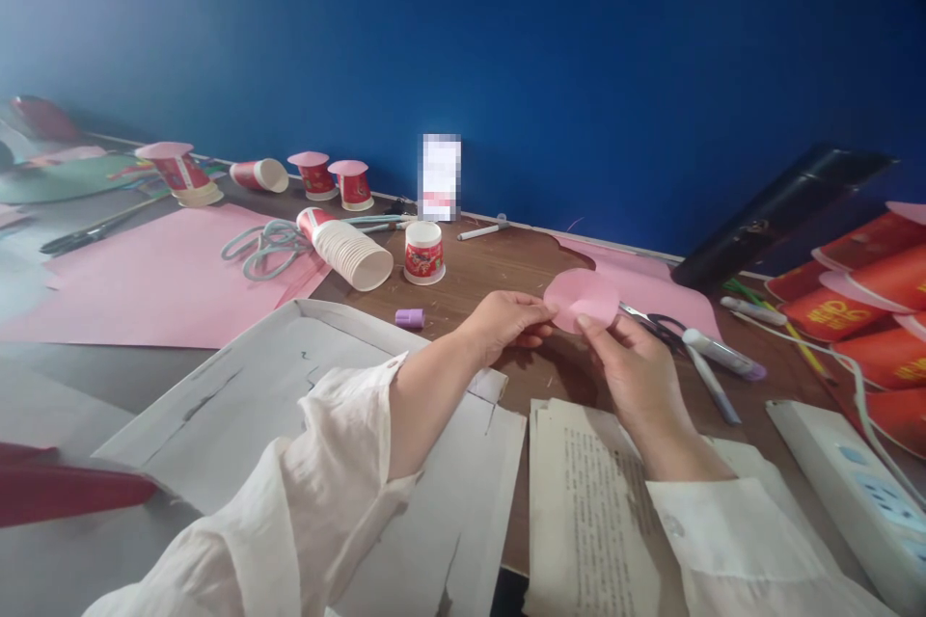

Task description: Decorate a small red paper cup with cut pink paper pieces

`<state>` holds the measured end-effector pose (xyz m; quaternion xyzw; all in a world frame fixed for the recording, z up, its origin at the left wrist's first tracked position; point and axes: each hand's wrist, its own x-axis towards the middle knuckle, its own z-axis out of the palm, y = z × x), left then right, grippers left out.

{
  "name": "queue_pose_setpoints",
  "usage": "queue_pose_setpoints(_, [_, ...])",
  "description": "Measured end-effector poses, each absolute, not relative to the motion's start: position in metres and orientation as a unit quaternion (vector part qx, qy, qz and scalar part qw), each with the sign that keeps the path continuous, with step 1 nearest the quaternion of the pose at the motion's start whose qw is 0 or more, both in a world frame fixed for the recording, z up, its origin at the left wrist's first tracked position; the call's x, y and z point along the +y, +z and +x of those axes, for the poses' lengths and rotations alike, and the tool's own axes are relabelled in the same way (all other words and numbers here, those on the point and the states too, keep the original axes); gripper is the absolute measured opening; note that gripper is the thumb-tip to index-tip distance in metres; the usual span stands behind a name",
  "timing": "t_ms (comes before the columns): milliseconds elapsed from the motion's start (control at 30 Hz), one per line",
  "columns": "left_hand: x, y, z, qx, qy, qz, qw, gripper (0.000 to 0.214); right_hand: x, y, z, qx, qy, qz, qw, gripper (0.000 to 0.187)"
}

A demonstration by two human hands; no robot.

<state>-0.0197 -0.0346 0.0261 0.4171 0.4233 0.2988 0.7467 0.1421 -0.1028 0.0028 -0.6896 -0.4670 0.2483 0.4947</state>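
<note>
White sleeves [289, 501] fill the foreground nearest my camera, coming in from the bottom edge. Starting at the left, I see a large pink sheet [166, 280] lying flat, with red cups [316, 181] capped by pink discs behind it. A grey cord [271, 246] lies coiled near a nested cup stack [354, 255] on its side. Just right of that, one red cup [423, 258] stands on the brown desk [499, 265], with a purple cap [410, 318] nearer me and a lit, blurred-out screen [440, 178] behind.

Further right, I have the left hand [510, 323] pinched on the left edge of a pink paper disc [583, 297]; the right hand [637, 366] grips its lower right edge, so the disc is held between them above the desk. Printed pages [579, 511] lie below. Beyond the right hand I make out scissors [657, 320], a marker [723, 354], a power strip [817, 463] and more red-orange cups [883, 289].
</note>
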Motion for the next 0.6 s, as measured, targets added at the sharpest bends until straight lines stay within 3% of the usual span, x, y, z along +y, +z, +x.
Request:
queue_pose_setpoints(267, [-0.0336,0.0233,-0.0192,0.418,0.298,0.428,0.744,0.011,-0.1037,0.0060,0.1401,-0.481,0.206,-0.712,0.467,0.046])
queue_pose_setpoints(600, [-0.0313,0.0170,-0.0171,0.410,0.307,0.447,0.734,0.026,-0.1027,0.0045,0.1394,-0.488,0.194,-0.713,0.465,0.045])
